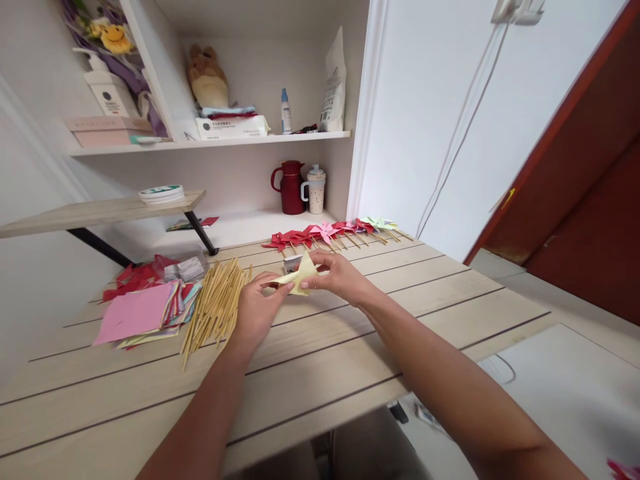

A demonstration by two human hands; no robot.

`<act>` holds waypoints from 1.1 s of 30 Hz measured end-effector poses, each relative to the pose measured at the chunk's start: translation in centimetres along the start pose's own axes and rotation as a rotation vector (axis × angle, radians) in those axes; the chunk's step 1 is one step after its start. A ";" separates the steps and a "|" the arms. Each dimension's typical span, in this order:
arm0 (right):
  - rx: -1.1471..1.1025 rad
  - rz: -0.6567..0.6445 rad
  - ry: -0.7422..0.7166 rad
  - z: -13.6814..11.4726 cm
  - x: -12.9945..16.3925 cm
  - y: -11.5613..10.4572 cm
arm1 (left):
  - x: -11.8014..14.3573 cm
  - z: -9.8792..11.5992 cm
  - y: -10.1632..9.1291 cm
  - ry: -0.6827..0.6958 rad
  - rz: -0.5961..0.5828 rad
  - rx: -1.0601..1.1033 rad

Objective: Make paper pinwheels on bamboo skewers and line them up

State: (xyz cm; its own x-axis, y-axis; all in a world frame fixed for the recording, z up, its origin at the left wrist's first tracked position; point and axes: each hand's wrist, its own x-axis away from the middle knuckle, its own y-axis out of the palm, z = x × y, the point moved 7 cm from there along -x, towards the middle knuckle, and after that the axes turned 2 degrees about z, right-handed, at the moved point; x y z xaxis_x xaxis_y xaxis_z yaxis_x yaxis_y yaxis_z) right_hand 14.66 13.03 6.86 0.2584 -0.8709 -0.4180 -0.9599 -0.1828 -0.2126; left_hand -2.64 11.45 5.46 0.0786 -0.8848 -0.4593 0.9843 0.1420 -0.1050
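Near table edge: the wooden table (350, 373) runs from lower left to the right, its front edge cutting diagonally under both forearms; past that edge, at lower right, a pale floor or surface shows.
Bare tabletop: a broad bare band of planks lies between the front edge and the hands, open on both sides of the arms.
Left hand (256, 310): fingers curled, thumb and fingertips pinched on the left end of the yellow paper piece (301, 275).
Right hand (340, 275): fingers bent, pinching the right side of the same paper from above.
Yellow paper piece: folded, pointed upward, held between both hands just above the table, about mid-table and near the far half.
Sticks: a loose heap of bamboo sticks (215, 303) lies just beside the left hand, on its left, fanning toward the near side.
Paper stack: coloured paper squares (143, 312), pink on top, sit left of the sticks, touching them at the edge.
Red scraps: red paper bits (135, 275) lie behind the stack.
Far edge: a row of finished pinwheels (330, 233) lines the back of the table, well apart from the hands.
Beyond: a red jug (290, 187) and a white cup (315, 190) stand in the shelf recess; a white wall closes the right side.
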 end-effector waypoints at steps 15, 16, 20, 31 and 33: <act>-0.029 0.019 0.077 0.3 0.2 0.6 | 0.3 0.6 0.8 0.012 -0.038 -0.029; -0.040 0.033 0.089 0.5 0.3 0.7 | 0.3 0.6 0.8 0.007 -0.031 -0.021; -0.222 0.094 0.203 1.7 0.5 1.3 | 0.4 0.8 0.3 0.025 0.041 -0.017; -0.823 0.433 0.350 3.0 0.8 1.8 | 0.9 -1.0 0.0 -0.067 0.177 0.287; -0.849 0.444 0.362 3.2 1.0 2.2 | 1.2 -1.8 1.3 -0.168 0.068 0.304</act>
State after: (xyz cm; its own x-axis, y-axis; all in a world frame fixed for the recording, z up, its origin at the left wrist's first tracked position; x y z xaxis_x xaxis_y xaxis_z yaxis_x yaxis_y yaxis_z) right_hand 13.16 13.23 3.17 -0.0521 -0.9985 0.0151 -0.7574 0.0494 0.6511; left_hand -1.58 11.39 3.23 0.1460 -0.9421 -0.3019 0.9760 0.0873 0.1998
